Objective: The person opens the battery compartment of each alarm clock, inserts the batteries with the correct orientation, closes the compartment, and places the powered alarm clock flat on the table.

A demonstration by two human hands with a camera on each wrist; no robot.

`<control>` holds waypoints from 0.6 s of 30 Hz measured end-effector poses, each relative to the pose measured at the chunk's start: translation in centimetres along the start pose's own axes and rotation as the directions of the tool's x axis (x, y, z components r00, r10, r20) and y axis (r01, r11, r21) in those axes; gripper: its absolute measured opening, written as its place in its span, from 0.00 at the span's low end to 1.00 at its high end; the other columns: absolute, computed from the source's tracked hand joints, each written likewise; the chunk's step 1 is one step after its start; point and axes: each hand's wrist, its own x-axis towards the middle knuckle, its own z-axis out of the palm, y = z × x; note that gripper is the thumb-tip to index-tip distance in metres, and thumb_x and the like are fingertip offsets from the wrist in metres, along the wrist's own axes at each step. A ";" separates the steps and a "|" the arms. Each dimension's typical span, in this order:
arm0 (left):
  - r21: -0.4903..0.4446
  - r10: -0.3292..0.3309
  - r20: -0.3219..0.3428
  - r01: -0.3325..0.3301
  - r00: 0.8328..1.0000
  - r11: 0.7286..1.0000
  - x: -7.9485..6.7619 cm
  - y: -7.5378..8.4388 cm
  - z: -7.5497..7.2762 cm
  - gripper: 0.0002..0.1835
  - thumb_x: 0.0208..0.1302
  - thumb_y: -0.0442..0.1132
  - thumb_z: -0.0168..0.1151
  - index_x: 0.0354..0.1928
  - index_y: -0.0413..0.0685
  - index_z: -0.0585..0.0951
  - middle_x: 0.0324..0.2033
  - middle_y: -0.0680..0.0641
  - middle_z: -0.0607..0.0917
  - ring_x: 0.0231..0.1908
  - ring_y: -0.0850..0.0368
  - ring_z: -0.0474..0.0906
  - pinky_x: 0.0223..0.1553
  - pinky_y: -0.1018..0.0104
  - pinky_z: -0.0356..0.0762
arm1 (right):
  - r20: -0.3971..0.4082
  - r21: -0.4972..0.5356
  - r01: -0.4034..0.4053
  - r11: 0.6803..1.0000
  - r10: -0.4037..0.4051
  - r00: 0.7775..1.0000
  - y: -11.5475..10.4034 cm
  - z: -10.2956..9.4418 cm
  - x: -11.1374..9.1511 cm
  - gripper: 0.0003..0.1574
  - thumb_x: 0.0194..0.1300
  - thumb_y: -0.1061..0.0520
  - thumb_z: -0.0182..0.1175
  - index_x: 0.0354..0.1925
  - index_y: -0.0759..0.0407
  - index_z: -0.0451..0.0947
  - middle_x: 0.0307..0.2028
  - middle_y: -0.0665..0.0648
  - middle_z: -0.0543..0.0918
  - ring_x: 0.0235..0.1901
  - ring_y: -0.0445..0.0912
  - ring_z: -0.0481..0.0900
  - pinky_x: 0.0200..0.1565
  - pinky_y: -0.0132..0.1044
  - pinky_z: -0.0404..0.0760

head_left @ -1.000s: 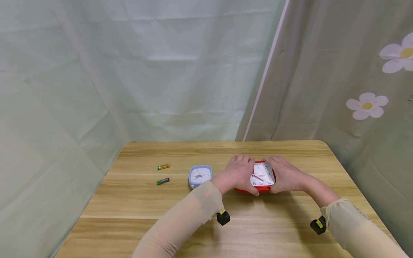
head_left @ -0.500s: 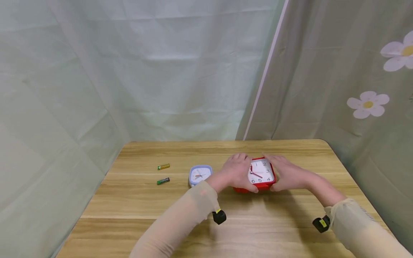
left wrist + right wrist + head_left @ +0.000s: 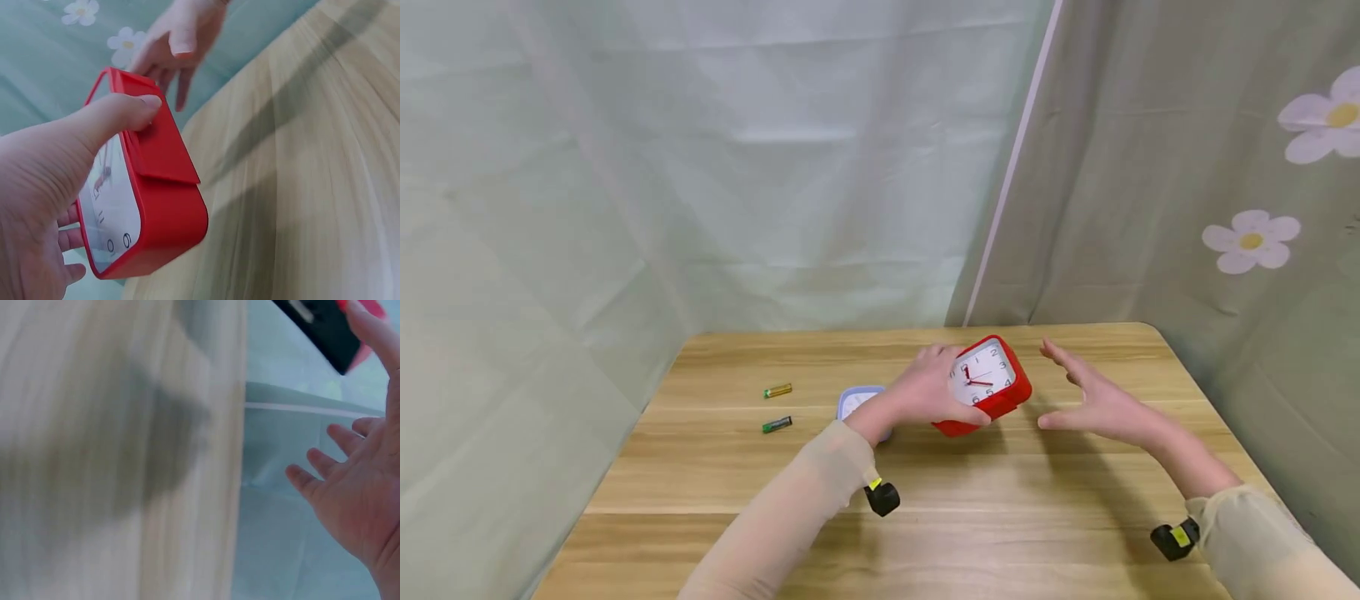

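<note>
A red alarm clock [image 3: 985, 375] with a white square face is held tilted above the table by my left hand [image 3: 929, 390]. In the left wrist view the thumb of that left hand [image 3: 56, 162] presses the red side of the clock [image 3: 169, 212], fingers reaching round the far edge. To the right of the clock, apart from it, my right hand [image 3: 1101, 404] has its fingers spread and holds nothing. The right wrist view catches the clock's dark back [image 3: 325, 331] beyond the thumb of the right hand [image 3: 362, 494].
A small blue clock [image 3: 854, 400] stands on the wooden table [image 3: 700, 475], partly hidden behind my left wrist. Farther left lie two batteries, one gold and green [image 3: 778, 390], one dark and green [image 3: 777, 424]. Curtains [image 3: 820, 167] hang behind the table.
Both hands were on the red clock. The right hand has let go and moved right, while the left hand has lifted the clock, tilted it and shifted it slightly left.
</note>
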 end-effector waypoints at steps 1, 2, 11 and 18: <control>-0.037 -0.007 -0.002 0.007 1.000 0.999 -0.2 -0.1 -0.1 0.55 0.44 0.67 0.78 0.73 0.54 0.66 0.63 0.53 0.70 0.60 0.58 0.64 0.51 0.60 0.74 | -0.001 0.024 0.001 1.000 -0.001 1.000 0.1 0.3 0.0 0.71 0.59 0.43 0.76 0.83 0.48 0.41 0.79 0.60 0.53 0.74 0.67 0.54 0.66 0.70 0.59; -0.075 -0.014 -0.002 0.014 1.000 0.997 -0.4 -0.2 -0.2 0.55 0.45 0.67 0.78 0.73 0.55 0.66 0.64 0.53 0.70 0.60 0.58 0.63 0.51 0.60 0.75 | -0.001 0.055 0.005 0.998 -0.004 1.000 0.2 0.7 0.0 0.69 0.60 0.44 0.76 0.83 0.49 0.41 0.79 0.59 0.53 0.74 0.67 0.55 0.67 0.69 0.59; -0.412 -0.047 0.001 0.043 0.999 0.910 -1.4 -0.5 0.0 0.54 0.48 0.64 0.78 0.76 0.68 0.63 0.65 0.58 0.66 0.61 0.59 0.65 0.54 0.56 0.75 | 0.030 0.352 0.052 0.935 -0.067 0.997 0.5 4.5 0.7 0.60 0.65 0.55 0.71 0.82 0.50 0.46 0.78 0.58 0.56 0.75 0.62 0.53 0.69 0.67 0.55; -0.516 -0.003 -0.019 -0.007 1.000 0.857 -1.5 -0.7 0.4 0.52 0.52 0.59 0.78 0.77 0.67 0.61 0.66 0.58 0.64 0.63 0.57 0.64 0.57 0.54 0.73 | 0.054 0.503 0.056 0.862 -0.096 0.994 -0.8 6.1 1.5 0.59 0.65 0.59 0.69 0.82 0.51 0.45 0.78 0.61 0.54 0.73 0.71 0.53 0.66 0.72 0.57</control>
